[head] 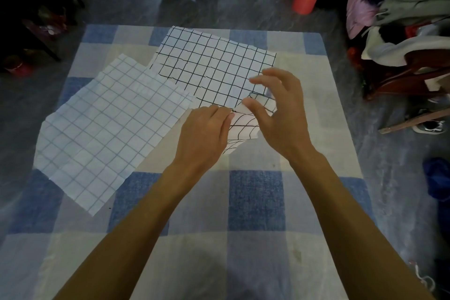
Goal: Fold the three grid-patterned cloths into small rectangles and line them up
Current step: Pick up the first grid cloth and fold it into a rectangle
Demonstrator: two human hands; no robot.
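Where the left hand [204, 130] pinches it, the black-grid cloth [214, 68] bunches upward.

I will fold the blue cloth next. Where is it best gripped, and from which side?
Probably its near corner, from your side: the blue cloth lies flat and skewed, and that corner points toward you, free of the black cloth.

Blue-and-cream checked blanket [255, 200] lies open near; white grid-patterned cloths [214, 68] cover its far half; dark wooden chair [399, 80] blocks right.
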